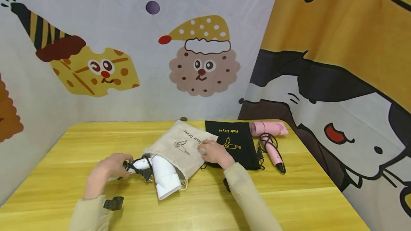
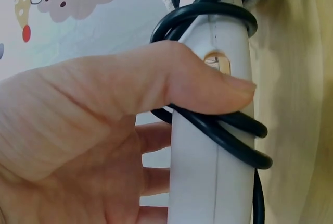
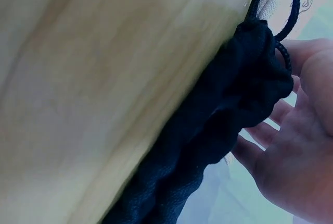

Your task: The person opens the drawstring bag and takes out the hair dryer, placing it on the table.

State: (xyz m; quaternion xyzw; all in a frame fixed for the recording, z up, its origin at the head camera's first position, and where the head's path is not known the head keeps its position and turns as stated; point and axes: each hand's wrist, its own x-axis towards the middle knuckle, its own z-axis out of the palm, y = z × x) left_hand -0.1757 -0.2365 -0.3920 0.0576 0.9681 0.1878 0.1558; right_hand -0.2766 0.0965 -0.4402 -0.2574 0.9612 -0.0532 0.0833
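Observation:
A white hair dryer (image 1: 165, 177) lies partly inside a beige drawstring bag (image 1: 173, 134) printed "Hair Dryer"; its nozzle and handle stick out of the mouth. My left hand (image 1: 112, 165) grips the dryer's handle (image 2: 208, 182), thumb laid across it over the black cord (image 2: 223, 140) wound round it. At the bag's right side, my right hand (image 1: 216, 152) pinches the beige cloth, though its fingertips are partly hidden. Beneath that hand is a black drawstring bag (image 1: 237, 149), its gathered edge (image 3: 223, 99) in front of the fingers in the right wrist view.
Right of the black bag lie a pink hair dryer barrel (image 1: 268, 128) and its pink handle (image 1: 274, 152) with a black cord looped round it. Everything rests on a yellow wooden table (image 1: 199, 209). A printed cloth (image 1: 144, 81) hangs behind the table.

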